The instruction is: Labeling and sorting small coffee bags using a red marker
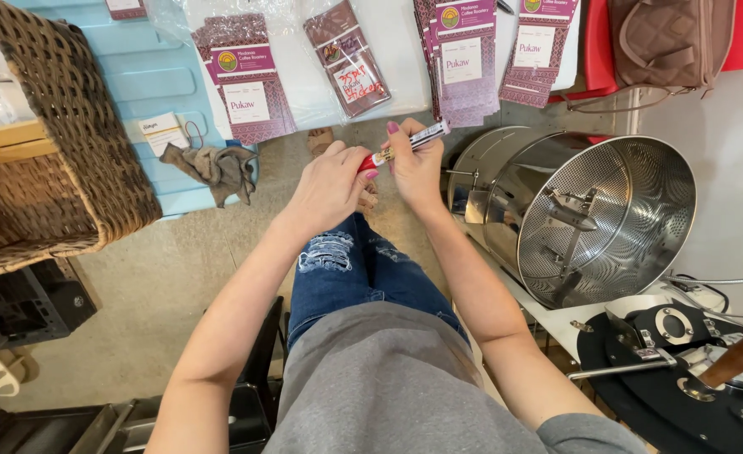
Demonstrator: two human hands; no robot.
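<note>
Both hands meet above the knees, just left of the perforated steel drum (590, 214). Left hand (329, 189) pinches the marker's red cap (370, 162); right hand (418, 168) grips the white barrel of the marker (418, 136). I judge a straight axial pull, barrel held steady, suits best. Marker: smooth, slim cylinder. Drum: shiny, punched metal. Beyond it, glossy maroon pouches (250, 84) lie on the counter (388, 50).

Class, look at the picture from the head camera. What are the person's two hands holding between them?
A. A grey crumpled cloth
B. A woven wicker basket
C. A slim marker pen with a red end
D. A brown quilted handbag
C: the left hand and the right hand both grip the slim marker pen with a red end, held above the lap.
</note>
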